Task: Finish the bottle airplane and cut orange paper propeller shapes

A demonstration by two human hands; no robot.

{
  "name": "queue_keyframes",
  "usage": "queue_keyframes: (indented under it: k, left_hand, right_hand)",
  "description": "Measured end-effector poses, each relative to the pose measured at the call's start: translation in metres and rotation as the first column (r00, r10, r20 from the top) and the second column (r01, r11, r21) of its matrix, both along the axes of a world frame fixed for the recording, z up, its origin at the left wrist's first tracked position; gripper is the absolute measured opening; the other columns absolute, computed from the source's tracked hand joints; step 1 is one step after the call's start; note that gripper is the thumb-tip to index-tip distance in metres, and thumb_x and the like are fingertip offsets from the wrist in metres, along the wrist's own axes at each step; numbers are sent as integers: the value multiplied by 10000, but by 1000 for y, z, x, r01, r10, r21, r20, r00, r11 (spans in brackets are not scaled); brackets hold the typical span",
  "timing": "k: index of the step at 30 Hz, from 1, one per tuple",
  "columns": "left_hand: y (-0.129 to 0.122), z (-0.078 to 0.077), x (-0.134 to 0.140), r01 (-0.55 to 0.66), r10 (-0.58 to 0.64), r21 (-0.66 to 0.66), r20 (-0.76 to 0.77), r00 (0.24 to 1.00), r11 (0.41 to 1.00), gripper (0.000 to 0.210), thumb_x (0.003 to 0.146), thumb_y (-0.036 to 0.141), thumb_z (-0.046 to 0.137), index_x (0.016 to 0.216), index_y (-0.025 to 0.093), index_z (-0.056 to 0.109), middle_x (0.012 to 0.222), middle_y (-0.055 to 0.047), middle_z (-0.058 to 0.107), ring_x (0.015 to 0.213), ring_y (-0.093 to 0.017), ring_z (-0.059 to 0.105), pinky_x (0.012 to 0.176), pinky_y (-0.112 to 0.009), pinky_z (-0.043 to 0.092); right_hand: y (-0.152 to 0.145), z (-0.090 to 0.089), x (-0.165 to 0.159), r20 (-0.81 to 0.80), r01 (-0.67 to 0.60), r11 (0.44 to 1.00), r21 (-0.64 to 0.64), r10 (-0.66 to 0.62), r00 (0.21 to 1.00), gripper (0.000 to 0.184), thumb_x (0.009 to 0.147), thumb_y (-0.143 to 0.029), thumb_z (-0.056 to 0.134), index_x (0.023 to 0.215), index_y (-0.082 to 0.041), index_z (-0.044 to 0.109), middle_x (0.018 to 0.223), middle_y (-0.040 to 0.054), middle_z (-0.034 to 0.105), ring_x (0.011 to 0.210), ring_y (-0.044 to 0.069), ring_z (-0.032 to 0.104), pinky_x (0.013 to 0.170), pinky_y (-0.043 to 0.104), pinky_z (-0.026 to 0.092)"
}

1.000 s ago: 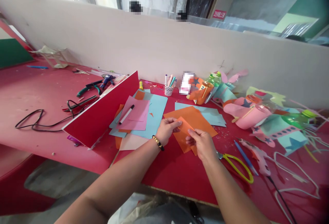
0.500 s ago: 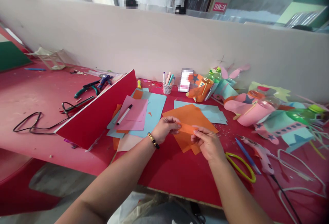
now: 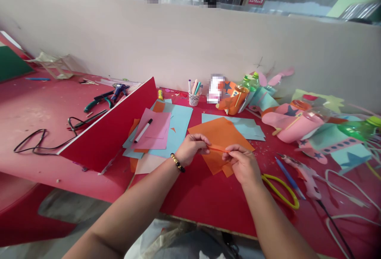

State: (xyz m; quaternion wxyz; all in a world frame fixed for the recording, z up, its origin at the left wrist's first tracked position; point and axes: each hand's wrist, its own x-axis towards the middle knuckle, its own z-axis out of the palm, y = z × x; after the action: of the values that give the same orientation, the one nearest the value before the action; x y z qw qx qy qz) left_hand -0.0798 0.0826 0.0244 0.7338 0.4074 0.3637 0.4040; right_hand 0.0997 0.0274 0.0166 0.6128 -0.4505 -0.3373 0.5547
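Between my two hands is a small strip of orange paper (image 3: 217, 148), seen nearly edge-on. My left hand (image 3: 193, 148), with a beaded bracelet on its wrist, pinches the strip's left end. The right end is pinched by my right hand (image 3: 241, 164). Beneath them, larger orange paper sheets (image 3: 224, 130) lie on the red table (image 3: 208, 203). To the left, a capped marker (image 3: 143, 130) rests on pink paper (image 3: 159, 140), which overlaps light blue sheets (image 3: 181, 122).
Right of my hands lie yellow-handled scissors (image 3: 281, 191), a blue pen (image 3: 290, 177) and a pink glue gun (image 3: 306, 175) with cords. Decorated bottle crafts (image 3: 300, 124) crowd the back right. A red upright board (image 3: 116, 132) stands left; a pen cup (image 3: 194, 99) is behind.
The orange strip has turned from showing its flat face to a thin edge. Both hands keep their pinch on it, and the camera view has shifted slightly.
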Motion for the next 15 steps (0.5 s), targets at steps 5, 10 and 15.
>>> queue_keyframes:
  k: [5, 10, 15]
  left_hand:
    - [0, 4, -3, 52, -51, 14, -87, 995, 999, 79, 604, 167, 586, 675, 131, 592, 669, -21, 623, 508, -117, 612, 566, -247, 517]
    - [-2, 9, -7, 312, -304, -11, -259, 917, 950, 369, 693, 474, 662, 895, 167, 626, 800, -56, 683, 542, -135, 637, 517, -228, 483]
    - [-4, 5, -8, 477, -439, 44, -325, 838, 878, 485, 660, 592, 662, 742, 114, 669, 675, -74, 683, 433, -79, 535, 474, -209, 447]
  right_hand:
    - [-3, 2, -1, 247, 15, 996, 85, -36, 968, 108, 666, -149, 602, 658, -200, 698, 552, -8, 647, 547, 132, 591, 599, 250, 471]
    - [-9, 4, -1, 411, -70, 992, 107, 20, 912, 134, 704, -158, 578, 662, -220, 689, 580, -11, 645, 594, 155, 589, 629, 274, 463]
    - [-10, 5, 1, 448, -162, 982, 100, 101, 888, 125, 720, -177, 581, 668, -221, 686, 602, -6, 646, 608, 163, 586, 627, 283, 460]
